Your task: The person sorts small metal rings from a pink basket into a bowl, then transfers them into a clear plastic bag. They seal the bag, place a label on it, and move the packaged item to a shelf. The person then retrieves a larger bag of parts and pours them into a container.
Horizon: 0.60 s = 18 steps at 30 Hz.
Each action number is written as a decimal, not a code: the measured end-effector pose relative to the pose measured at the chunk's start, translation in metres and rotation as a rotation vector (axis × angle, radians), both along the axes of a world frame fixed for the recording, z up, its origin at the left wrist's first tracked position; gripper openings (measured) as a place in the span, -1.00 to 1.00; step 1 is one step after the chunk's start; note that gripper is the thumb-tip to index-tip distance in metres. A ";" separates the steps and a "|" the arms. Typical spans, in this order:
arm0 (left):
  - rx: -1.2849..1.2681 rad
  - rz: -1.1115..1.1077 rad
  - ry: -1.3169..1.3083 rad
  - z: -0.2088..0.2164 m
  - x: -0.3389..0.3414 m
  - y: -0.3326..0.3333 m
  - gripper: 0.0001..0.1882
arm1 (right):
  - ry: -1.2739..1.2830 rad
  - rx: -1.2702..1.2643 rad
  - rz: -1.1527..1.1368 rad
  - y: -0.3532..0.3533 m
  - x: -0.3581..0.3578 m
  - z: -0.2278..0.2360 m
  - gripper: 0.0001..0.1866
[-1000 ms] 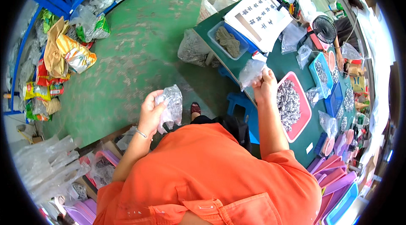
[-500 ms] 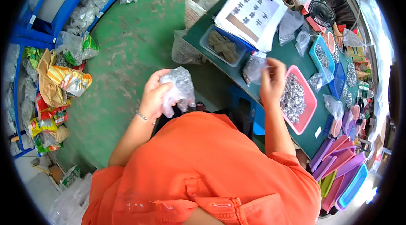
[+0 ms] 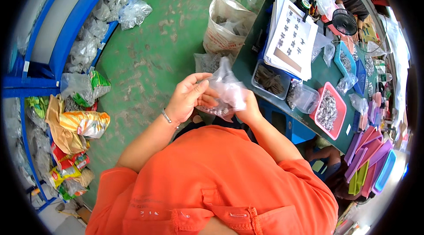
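Note:
A clear plastic bag (image 3: pixel 229 90) with small dark pieces in its lower part is held up in front of my body, somewhat blurred. My right hand (image 3: pixel 250 109) is closed on the bag's right side. On the other side is my left hand (image 3: pixel 187 96), its fingers loosely curled and apart, close against the bag; whether they touch it I cannot tell. To the right, another small clear bag (image 3: pixel 305 98) with dark pieces lies at the table edge, beside a pink tray (image 3: pixel 342 117) of small metallic parts.
The green table (image 3: pixel 249 67) carries a grey bin (image 3: pixel 270 91) with gloves, a stack of printed sheets (image 3: pixel 291 43), a fan (image 3: pixel 343 22) and blue trays. White sacks (image 3: pixel 227 36) stand by its left end. Blue shelves (image 3: pixel 66 27) with bagged parts line the left. A person's arm (image 3: pixel 324 153) shows under the table.
My right hand has come away from the small bag at the table edge and now grips the right side of the bag before me. My left hand has shifted right and loosened. The view has turned.

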<state>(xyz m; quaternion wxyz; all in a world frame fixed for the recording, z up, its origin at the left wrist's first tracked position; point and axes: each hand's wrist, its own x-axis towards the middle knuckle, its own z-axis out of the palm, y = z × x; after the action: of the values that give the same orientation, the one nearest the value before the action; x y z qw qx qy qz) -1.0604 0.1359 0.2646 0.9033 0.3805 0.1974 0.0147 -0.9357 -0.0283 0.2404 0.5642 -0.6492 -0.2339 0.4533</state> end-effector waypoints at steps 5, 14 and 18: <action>0.356 0.210 0.220 -0.044 0.016 0.044 -0.24 | -0.227 0.027 -0.224 0.025 0.012 -0.004 -0.73; -0.420 0.038 0.008 -0.034 0.087 0.095 -0.25 | 0.359 0.256 -0.479 0.107 0.045 -0.026 -0.77; -0.456 0.106 -0.022 -0.043 0.111 0.119 -0.44 | 0.334 0.277 -0.434 0.128 0.076 -0.014 -0.66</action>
<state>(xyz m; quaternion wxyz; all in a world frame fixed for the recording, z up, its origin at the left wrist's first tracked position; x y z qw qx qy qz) -0.9489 0.2548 0.2217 0.9660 0.1556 0.2053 0.0212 -0.8601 0.0994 0.2263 0.7615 -0.5176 -0.0534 0.3864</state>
